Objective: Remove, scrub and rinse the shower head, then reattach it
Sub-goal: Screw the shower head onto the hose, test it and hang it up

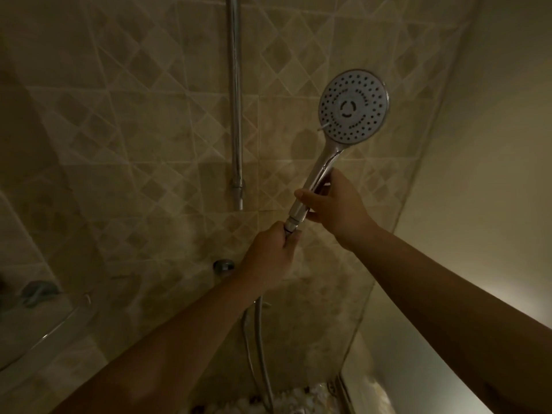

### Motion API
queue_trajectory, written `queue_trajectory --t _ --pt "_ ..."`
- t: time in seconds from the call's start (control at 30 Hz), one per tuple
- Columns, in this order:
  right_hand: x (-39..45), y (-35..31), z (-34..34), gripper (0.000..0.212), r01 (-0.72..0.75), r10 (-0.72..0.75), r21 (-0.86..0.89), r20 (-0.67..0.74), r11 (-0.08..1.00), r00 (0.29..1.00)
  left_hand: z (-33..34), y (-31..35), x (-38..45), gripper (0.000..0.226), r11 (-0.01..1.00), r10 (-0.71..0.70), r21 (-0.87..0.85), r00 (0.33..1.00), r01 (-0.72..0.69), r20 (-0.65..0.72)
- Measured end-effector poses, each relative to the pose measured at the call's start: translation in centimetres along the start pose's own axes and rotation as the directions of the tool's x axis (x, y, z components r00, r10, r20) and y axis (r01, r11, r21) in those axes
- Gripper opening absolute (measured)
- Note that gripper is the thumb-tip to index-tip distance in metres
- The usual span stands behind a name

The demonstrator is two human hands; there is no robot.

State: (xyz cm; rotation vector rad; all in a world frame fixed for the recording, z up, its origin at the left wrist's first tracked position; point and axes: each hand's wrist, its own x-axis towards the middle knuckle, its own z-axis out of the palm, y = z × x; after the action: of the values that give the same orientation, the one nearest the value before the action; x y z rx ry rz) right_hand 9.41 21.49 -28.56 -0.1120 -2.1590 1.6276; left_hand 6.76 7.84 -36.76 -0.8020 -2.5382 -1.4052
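Shower head (pixel 353 106), chrome, round spray face turned toward the camera, is held up in front of the tiled wall (pixel 149 121), right of the vertical chrome rail (pixel 236 100). Its handle is gripped by the right hand (pixel 334 204), fingers and thumb curled round the lower shaft. The nut (pixel 291 224) at the foot of the handle, where the hose (pixel 260 324) joins, is grasped by the left hand (pixel 268 255), fingers closed round it; whether the joint is tight or already loosened cannot be told. The long axis of the piece runs from the nut at lower left up to the face at upper right, with the two hands set one after the other along it, the left directly below the right and just beside it. The hose is seen hanging straight down from the left hand toward the floor. A small round chrome fitting (pixel 223 265) is mounted on the wall left of the left wrist. Judged step: the joint between hose and handle is being turned, the handle being steadied by the right hand while the nut is worked by the left.
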Motion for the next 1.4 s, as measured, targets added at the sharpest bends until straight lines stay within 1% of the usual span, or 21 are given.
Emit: queue_trajectory --t 0.07,0.13,0.2,0.27,0.33,0.4,0.47,0.53,0.6,0.63,0.73,0.83,0.9,0.97,1.03,1.1,1.17,1.2,1.27,1.33,1.4 --pt "0.1 0.2 0.1 0.035 -0.014 0.015 0.012 -0.042 1.000 0.999 0.2 0.1 0.0 0.023 0.999 0.014 0.029 0.999 -0.013 -0.031" --pt "0.1 0.3 0.0 0.036 -0.045 0.046 0.060 -0.021 0.997 0.999 0.5 0.1 0.2 0.025 1.000 -0.010 -0.006 1.000 0.010 0.008" --pt "0.1 0.3 -0.3 0.036 -0.071 0.068 0.062 0.060 0.996 0.996 0.6 -0.1 0.3 0.024 0.980 -0.079 -0.173 0.987 0.103 0.139" --pt "0.1 0.3 -0.6 0.032 -0.095 0.089 0.039 0.134 0.995 0.987 0.6 -0.5 0.3 0.022 0.886 -0.119 -0.395 0.943 0.242 0.311" --pt "0.2 0.3 -0.9 0.020 -0.127 0.108 0.084 0.202 0.988 0.973 0.5 -0.9 0.3 0.023 0.831 -0.104 -0.475 0.920 0.289 0.378" --pt "0.2 0.3 -1.0 0.012 -0.156 0.103 0.171 0.284 0.973 0.953 0.5 -1.1 0.4 0.023 0.831 -0.093 -0.479 0.919 0.284 0.382" --pt "0.1 0.4 -1.0 0.012 -0.160 0.080 0.223 0.329 0.962 0.941 0.6 -1.2 0.5 0.023 0.850 -0.093 -0.453 0.924 0.268 0.372" --pt "0.0 0.7 -0.9 0.020 -0.148 0.079 0.216 0.297 0.965 0.952 0.8 -1.4 0.4 0.023 0.866 -0.109 -0.429 0.934 0.257 0.339" --pt "0.0 1.0 -0.6 0.034 -0.149 0.109 0.169 0.224 0.974 0.968 1.1 -1.6 0.3 0.023 0.879 -0.130 -0.405 0.945 0.250 0.301" --pt "0.0 1.2 -0.5 0.036 -0.152 0.121 0.152 0.199 0.977 0.973 1.3 -1.6 0.3 0.023 0.891 -0.137 -0.383 0.949 0.243 0.284" --pt "0.1 1.8 -0.3 0.034 -0.176 0.149 0.151 0.174 0.973 0.973 1.8 -1.6 0.1 0.024 0.954 -0.140 -0.235 0.968 0.188 0.208" --pt "0.1 2.2 -0.3 0.039 -0.174 0.147 0.116 0.206 0.978 0.967 2.1 -2.0 -0.4 0.026 0.991 -0.111 -0.060 0.986 0.120 0.128" --pt "0.0 2.5 0.0 0.031 -0.135 0.115 0.079 0.217 0.988 0.969 2.2 -2.2 -0.7 0.026 0.995 -0.097 -0.006 0.991 0.098 0.088" --pt "0.0 2.8 0.4 0.032 -0.121 0.109 0.059 0.178 0.991 0.978 2.3 -2.2 -0.8 0.028 0.996 -0.085 0.022 0.994 0.084 0.070" --pt "-0.2 3.0 0.7 0.034 -0.113 0.110 0.025 0.105 0.993 0.988 2.3 -2.0 -0.7 0.029 0.995 -0.092 -0.013 0.990 0.094 0.104" --pt "-0.4 2.9 0.6 0.031 -0.095 0.095 -0.010 0.095 0.995 0.991 2.1 -1.8 -0.5 0.028 0.970 -0.120 -0.183 0.972 0.158 0.202" --pt "-0.5 2.6 0.1 0.025 -0.131 0.105 0.095 0.236 0.987 0.966 1.6 -1.7 -0.2 0.025 0.873 -0.151 -0.404 0.939 0.274 0.310" --pt "-0.5 2.4 -0.3 0.026 -0.172 0.112 0.162 0.326 0.972 0.939 1.4 -1.7 -0.2 0.022 0.830 -0.154 -0.462 0.923 0.314 0.351" --pt "-0.5 2.1 -1.0 0.030 -0.195 0.089 0.203 0.435 0.960 0.896 1.1 -1.9 -0.2 0.021 0.811 -0.142 -0.478 0.906 0.337 0.399" --pt "-0.6 2.0 -1.3 0.030 -0.152 0.071 0.152 0.442 0.977 0.894 1.2 -2.2 -0.3 0.021 0.843 -0.145 -0.433 0.910 0.319 0.389" --pt "-0.7 2.1 -1.1 0.028 -0.126 0.074 0.103 0.405 0.987 0.911 1.5 -2.4 -0.5 0.021 0.867 -0.165 -0.400 0.929 0.296 0.330"
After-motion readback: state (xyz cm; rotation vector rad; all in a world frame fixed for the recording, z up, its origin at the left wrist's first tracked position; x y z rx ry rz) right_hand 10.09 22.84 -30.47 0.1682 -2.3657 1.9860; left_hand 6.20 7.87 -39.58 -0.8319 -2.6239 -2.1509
